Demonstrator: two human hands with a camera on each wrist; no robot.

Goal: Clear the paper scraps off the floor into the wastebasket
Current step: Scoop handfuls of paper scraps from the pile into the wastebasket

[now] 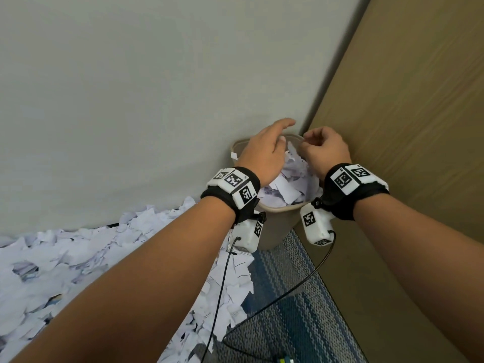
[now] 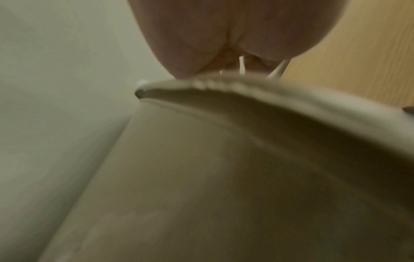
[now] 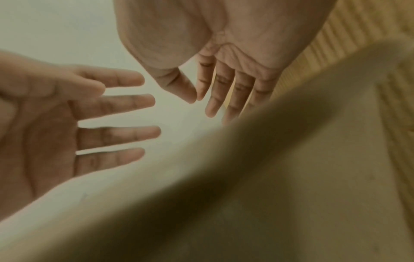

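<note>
A beige wastebasket (image 1: 275,231) stands in the corner, heaped with white paper scraps (image 1: 285,184). Both my hands hover over its mouth. My left hand (image 1: 267,150) has its fingers stretched out toward the wall and holds nothing. My right hand (image 1: 322,150) is at the basket's far right rim. In the right wrist view my right hand (image 3: 215,99) and left hand (image 3: 44,124) both show straight, spread fingers with no paper between them. The basket rim (image 2: 246,88) fills the left wrist view just below my palm (image 2: 235,35). A thick layer of torn scraps (image 1: 78,258) covers the floor on the left.
A pale wall (image 1: 131,100) runs behind the basket and a wooden panel (image 1: 406,127) closes the right side. One small scrap (image 1: 234,155) hangs on the basket's left rim. Striped blue-grey carpet (image 1: 288,323) shows in front, crossed by black wrist cables (image 1: 288,292).
</note>
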